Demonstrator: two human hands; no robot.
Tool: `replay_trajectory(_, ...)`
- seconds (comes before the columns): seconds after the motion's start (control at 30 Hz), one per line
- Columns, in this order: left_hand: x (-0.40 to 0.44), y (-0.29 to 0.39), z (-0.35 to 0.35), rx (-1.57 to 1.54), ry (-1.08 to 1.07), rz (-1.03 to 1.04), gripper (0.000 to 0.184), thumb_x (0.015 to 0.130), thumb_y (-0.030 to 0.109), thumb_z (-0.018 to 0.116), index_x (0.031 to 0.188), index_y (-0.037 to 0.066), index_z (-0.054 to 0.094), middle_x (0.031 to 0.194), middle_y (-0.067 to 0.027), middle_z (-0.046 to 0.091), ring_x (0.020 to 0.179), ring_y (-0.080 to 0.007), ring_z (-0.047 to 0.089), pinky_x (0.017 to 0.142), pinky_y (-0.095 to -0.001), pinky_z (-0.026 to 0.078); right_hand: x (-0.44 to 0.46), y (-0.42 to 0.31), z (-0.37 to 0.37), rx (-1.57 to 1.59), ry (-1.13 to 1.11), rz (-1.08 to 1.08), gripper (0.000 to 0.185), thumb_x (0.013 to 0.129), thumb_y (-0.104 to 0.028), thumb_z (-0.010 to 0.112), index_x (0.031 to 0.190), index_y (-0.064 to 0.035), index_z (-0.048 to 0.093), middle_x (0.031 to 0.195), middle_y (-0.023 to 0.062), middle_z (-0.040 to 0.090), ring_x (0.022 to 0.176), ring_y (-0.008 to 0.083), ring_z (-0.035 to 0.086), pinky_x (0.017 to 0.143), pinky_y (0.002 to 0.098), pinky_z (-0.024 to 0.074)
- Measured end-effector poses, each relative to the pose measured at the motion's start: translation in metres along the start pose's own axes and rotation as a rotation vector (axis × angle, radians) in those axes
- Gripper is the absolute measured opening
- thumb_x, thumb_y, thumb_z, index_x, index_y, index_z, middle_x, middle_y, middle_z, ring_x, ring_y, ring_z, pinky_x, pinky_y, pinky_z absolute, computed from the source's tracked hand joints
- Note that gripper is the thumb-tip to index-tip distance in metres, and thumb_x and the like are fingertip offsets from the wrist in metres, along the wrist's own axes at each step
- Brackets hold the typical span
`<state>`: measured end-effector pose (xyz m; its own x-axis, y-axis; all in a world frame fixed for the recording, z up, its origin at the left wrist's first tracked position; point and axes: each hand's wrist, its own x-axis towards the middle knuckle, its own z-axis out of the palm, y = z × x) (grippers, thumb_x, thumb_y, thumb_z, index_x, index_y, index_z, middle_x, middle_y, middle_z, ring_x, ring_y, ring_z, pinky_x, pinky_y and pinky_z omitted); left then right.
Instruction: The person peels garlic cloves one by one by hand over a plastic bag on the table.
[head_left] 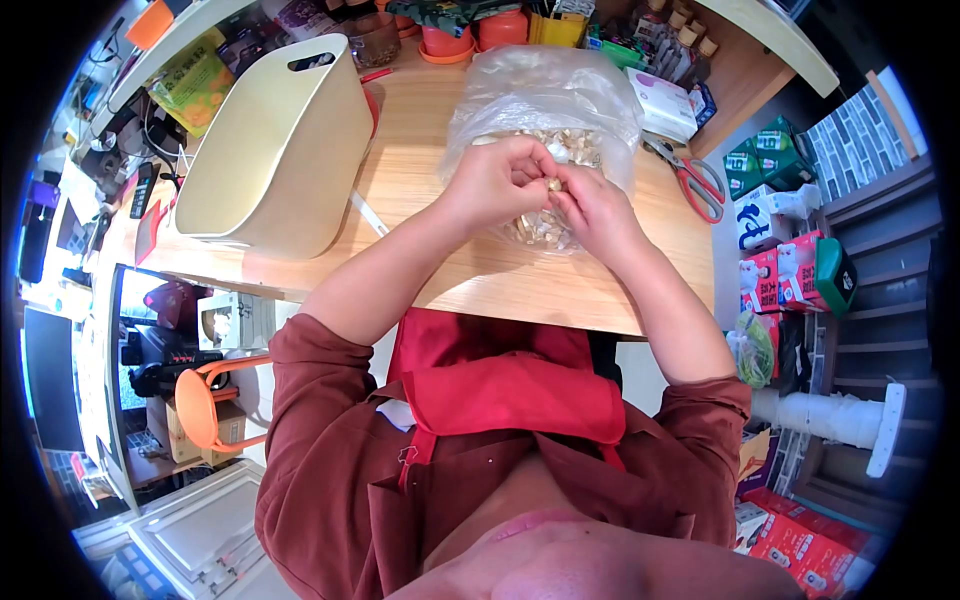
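The left hand [503,178] and right hand [598,212] meet above the desk [410,130], short of its near edge — fingers curled nearly closed, fingertips pinching one small pale piece [555,185] between them. Just beneath lies a clear plastic bag [545,85] of similar pieces, with red-handled scissors [693,184] by the desk's right edge and a cream bin [318,165] towards its left.

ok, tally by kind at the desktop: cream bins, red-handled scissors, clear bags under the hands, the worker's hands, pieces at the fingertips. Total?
Cream bin: 1
Red-handled scissors: 1
Clear bag: 1
Hands: 2 (left hand, right hand)
Small pale piece: 1
Total: 6
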<state>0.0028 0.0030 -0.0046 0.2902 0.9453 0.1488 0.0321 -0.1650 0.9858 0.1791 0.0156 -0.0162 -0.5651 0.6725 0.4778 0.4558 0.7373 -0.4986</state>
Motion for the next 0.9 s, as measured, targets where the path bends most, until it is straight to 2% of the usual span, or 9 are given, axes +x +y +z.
replay_trajectory(0.57, 0.0, -0.007, 0.003, 0.13, 0.047, 0.008, 0.014, 0.075, -0.008, 0.048, 0.087, -0.002, 0.052, 0.078, -0.0054, 0.058, 0.069, -0.01, 0.061, 0.061, -0.0212, 0.05, -0.001, 0.003, 0.005, -0.007, 0.001, 0.012, 0.024, 0.082, -0.011, 0.056, 0.105, -0.0041, 0.053, 0.092, 0.0172, 0.058, 0.085, 0.0348, 0.057, 0.071, 0.0402, 0.0466)
replay_trajectory(0.67, 0.0, 0.002, 0.001, 0.086, 0.049, -0.063, 0.017, 0.075, -0.009, 0.047, 0.089, -0.001, 0.052, 0.078, -0.0062, 0.059, 0.067, -0.0099, 0.06, 0.06, -0.0214, 0.05, -0.001, 0.002, 0.004, 0.001, 0.011, 0.025, 0.024, 0.082, -0.01, 0.055, 0.105, -0.004, 0.052, 0.092, 0.0172, 0.058, 0.085, 0.0345, 0.057, 0.071, 0.0396, 0.0469)
replay_trajectory(0.83, 0.0, 0.002, 0.004, 0.047, 0.055, 0.004, 0.019, 0.075, -0.009, 0.047, 0.091, -0.001, 0.051, 0.076, -0.0057, 0.059, 0.067, -0.0094, 0.06, 0.059, -0.0212, 0.049, 0.0, 0.002, 0.005, 0.083, 0.044, 0.114, 0.025, 0.082, -0.011, 0.056, 0.106, -0.0048, 0.053, 0.094, 0.0171, 0.059, 0.085, 0.0338, 0.058, 0.072, 0.038, 0.0472)
replay_trajectory(0.9, 0.002, -0.001, 0.004, 0.036, 0.058, 0.022, 0.018, 0.075, -0.009, 0.048, 0.091, -0.001, 0.051, 0.075, -0.0051, 0.059, 0.067, -0.0089, 0.06, 0.059, -0.021, 0.048, -0.001, 0.004, 0.006, 0.101, 0.06, 0.111, 0.026, 0.081, -0.011, 0.056, 0.106, -0.0052, 0.053, 0.089, 0.0158, 0.059, 0.081, 0.0318, 0.058, 0.069, 0.0364, 0.0471)
